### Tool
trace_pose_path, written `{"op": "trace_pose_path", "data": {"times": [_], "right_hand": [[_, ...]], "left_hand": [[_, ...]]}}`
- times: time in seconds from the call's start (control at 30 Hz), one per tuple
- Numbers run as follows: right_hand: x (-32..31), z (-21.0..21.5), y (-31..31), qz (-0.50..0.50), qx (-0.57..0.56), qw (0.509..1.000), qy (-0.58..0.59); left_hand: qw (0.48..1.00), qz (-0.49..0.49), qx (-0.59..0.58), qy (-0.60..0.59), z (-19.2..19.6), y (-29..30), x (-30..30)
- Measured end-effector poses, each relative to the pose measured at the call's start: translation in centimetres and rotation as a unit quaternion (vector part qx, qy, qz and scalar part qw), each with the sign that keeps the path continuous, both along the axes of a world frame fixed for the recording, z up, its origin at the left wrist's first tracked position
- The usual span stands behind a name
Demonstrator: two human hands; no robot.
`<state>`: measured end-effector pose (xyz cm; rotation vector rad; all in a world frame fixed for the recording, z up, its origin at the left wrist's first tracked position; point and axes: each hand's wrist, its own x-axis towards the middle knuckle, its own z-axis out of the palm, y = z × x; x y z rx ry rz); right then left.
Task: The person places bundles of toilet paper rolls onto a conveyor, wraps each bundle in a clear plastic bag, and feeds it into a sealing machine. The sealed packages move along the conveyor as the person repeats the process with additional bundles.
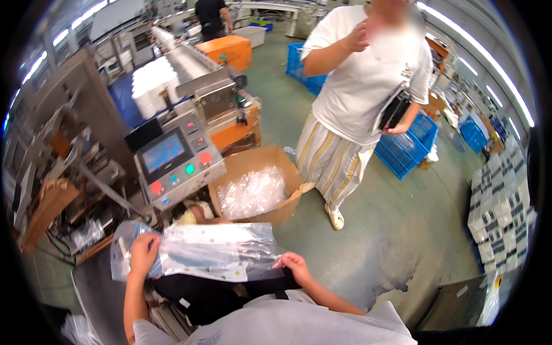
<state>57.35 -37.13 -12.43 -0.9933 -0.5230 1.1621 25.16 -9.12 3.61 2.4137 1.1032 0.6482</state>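
Note:
A long clear plastic bag (207, 253) with small printed marks stretches across my lap. My left hand (144, 253) grips it near its left end, where a bluish patch shows through the film. At the other end, my right hand (294, 268) pinches the bag's gathered corner between thumb and fingers. Beyond the bag stands an open cardboard box (290, 204) with crumpled clear plastic (253, 192) inside.
A machine control panel (172, 164) with a screen and coloured buttons stands ahead on the left. A person (351, 98) in striped trousers faces me, holding a dark item. Blue crates (408, 146) lie behind that person. Stacked packs (500, 207) stand far right.

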Motion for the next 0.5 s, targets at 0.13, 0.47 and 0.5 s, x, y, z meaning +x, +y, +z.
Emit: {"op": "trace_pose_path", "data": {"times": [0.13, 0.47, 0.5], "right_hand": [[1.4, 4.9, 3.1, -0.017, 0.048, 0.995, -0.083], [-6.2, 19.8, 12.1, 0.076, 0.338, 0.906, -0.242], [-7.7, 20.7, 12.7, 0.119, 0.361, 0.898, -0.22]], "left_hand": [[0.99, 0.015, 0.138, 0.005, 4.6, -1.4, -1.4], [0.87, 0.227, 0.436, -0.033, 18.1, -16.7, -17.1], [0.863, 0.256, 0.435, -0.019, 18.5, -18.6, -18.8]]}}
